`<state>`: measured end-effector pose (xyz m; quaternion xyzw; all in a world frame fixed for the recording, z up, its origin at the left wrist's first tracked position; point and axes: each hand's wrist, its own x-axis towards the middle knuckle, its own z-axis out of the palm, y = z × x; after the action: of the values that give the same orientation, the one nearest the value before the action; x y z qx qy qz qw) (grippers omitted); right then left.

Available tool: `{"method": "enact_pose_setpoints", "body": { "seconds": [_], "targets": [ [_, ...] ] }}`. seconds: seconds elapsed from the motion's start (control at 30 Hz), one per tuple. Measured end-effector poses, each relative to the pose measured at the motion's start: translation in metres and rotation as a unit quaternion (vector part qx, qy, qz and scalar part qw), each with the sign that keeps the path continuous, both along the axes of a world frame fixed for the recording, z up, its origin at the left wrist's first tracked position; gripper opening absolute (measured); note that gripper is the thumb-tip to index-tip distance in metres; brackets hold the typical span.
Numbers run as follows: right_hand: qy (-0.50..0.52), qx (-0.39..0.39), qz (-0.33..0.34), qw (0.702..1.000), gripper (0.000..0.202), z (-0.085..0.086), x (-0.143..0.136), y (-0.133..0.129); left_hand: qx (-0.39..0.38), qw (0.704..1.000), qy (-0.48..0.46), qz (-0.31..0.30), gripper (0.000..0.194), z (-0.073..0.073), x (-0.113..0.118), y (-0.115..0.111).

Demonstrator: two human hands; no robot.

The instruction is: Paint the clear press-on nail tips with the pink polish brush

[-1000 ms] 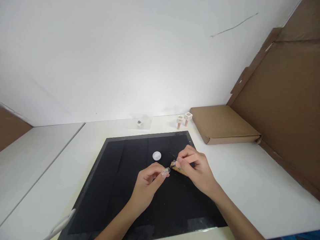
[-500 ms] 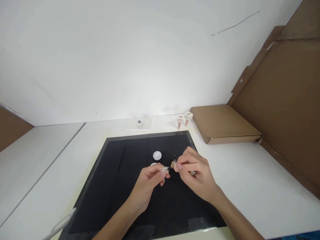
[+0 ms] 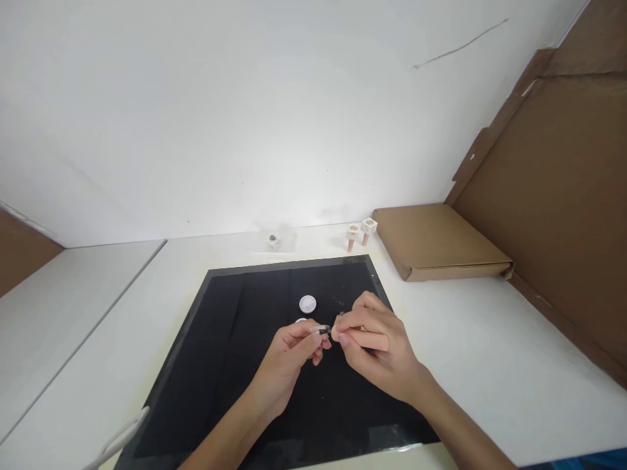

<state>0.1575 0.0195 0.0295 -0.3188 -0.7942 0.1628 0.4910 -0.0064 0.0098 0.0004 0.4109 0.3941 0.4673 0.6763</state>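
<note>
The black mat (image 3: 274, 391) lies on a white table (image 3: 514, 365) by a pale wall. Above the mat, the left hand (image 3: 294, 352) pinches a small, clear, dark-centred piece (image 3: 324, 330); the right hand's (image 3: 377, 346) fingertips press together beside it.

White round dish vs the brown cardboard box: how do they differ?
- Shape: the dish is small and round; the box is much bigger, flat and four-sided.
- Colour: the dish is white, the box brown.
- Place: the dish is on the black mat; the box is off the mat, on the white table.
Shared: both lie flat, and neither is in a hand.
</note>
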Motion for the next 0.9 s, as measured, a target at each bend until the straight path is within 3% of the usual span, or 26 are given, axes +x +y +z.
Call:
{"method": "enact_pose_setpoints", "body": {
  "seconds": [0.17,0.27,0.43,0.7,0.9],
  "targets": [
    [-0.007,0.061,-0.045,0.997,0.019,0.0022,0.0004,0.0009,-0.03,0.999,-0.018,0.013,0.024,-0.001,-0.0016,-0.0003],
    [0.039,0.094,-0.019,0.995,0.021,0.0014,0.0012,0.0008,-0.047,0.998,-0.024,0.014,0.025,-0.0003,-0.0024,0.0],
    [0.016,0.035,0.04,0.998,0.017,0.0004,0.001,-0.0005,-0.038,0.999,-0.037,0.0,0.023,0.0001,-0.0017,0.0012],
    [-0.023,0.079,-0.02,0.996,0.015,0.0019,-0.0018,-0.0001,-0.038,0.999,-0.037,0.004,0.024,-0.0006,-0.0035,0.0016],
    [0.041,0.104,-0.036,0.993,0.022,-0.0001,0.0007,0.0002,-0.035,0.999,-0.026,0.002,0.023,-0.0008,-0.004,0.0015]
  ]
}}
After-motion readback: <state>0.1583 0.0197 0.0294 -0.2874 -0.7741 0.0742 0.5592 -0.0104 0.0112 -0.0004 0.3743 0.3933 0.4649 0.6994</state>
